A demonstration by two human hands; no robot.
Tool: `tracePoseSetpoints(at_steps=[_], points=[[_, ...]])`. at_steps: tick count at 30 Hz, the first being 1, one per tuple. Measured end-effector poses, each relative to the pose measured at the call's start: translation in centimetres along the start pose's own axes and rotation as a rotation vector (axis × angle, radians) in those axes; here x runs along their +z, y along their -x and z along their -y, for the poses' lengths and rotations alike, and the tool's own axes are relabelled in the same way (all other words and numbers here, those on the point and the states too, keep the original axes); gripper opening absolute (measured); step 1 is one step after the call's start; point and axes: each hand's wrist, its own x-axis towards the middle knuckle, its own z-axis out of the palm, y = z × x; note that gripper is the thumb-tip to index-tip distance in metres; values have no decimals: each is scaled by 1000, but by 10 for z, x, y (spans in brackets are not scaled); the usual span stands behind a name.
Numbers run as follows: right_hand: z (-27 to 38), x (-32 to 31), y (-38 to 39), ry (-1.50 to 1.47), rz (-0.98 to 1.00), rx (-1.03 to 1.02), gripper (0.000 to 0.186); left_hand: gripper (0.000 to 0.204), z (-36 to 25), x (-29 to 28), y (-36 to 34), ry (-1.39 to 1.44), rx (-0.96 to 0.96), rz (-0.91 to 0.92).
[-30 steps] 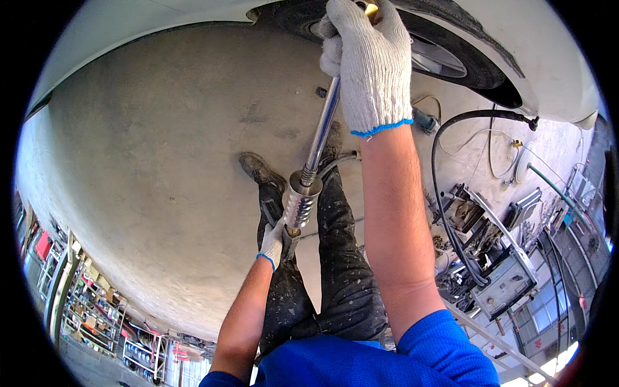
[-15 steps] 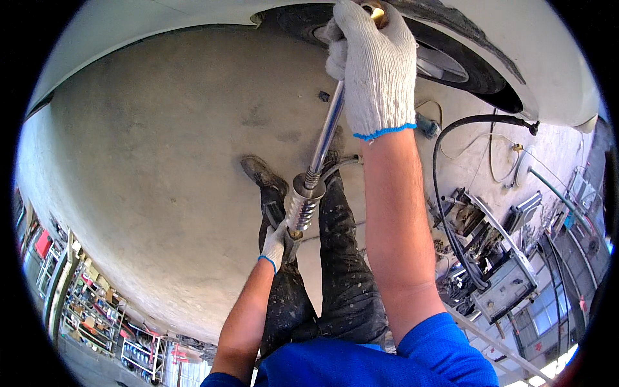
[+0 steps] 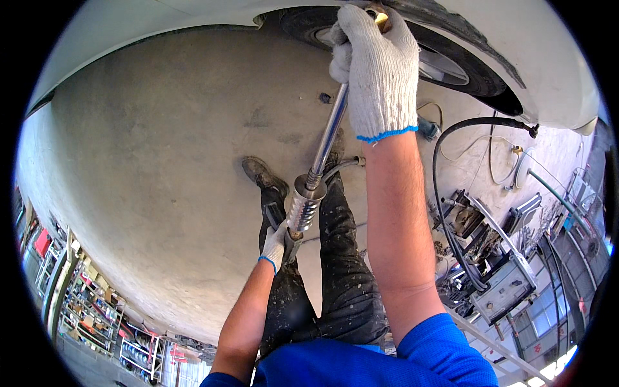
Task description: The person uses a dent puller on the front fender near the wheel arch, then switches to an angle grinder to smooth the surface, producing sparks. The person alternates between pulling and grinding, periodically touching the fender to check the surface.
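Note:
A slide hammer (image 3: 331, 132) with a shiny steel rod and a ribbed metal weight (image 3: 303, 205) slants from near my legs up to the car's wheel arch. My left hand (image 3: 276, 244), in a white knit glove with blue trim, is closed round its lower end, just below the weight. My right hand (image 3: 380, 71), gloved alike, is wrapped round the far end of the rod, close to the car. A brass-coloured piece (image 3: 382, 19) shows by its fingers. Whether the tip touches the car body is hidden by this hand.
The pale car body (image 3: 174, 14) arches across the top, with a wheel (image 3: 445, 64) behind my right hand. A thick black cable (image 3: 437, 174) loops at right beside a grey metal machine (image 3: 506, 287). A blue-grey power tool (image 3: 427, 127) lies on the floor. Shelving (image 3: 97, 303) stands lower left.
My right hand and the rod's far end have shifted very slightly right and down. Both hands keep their grip, and the weight stays at the lower end.

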Motion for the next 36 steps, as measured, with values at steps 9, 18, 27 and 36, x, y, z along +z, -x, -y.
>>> tracePoseSetpoints(at_steps=[9, 18, 27, 36], points=[[0, 0, 0, 1, 6, 3, 29, 75, 0, -1, -2, -9, -5, 2], [0, 0, 0, 5, 9, 12, 30, 78, -1, -1, -1, 16, 13, 7], [6, -2, 1, 12, 22, 47, 31, 71, 3, -3, -2, 36, 13, 27], [-41, -23, 81, 178, 256, 347, 32, 82, -7, -12, -6, -59, 12, 8]])
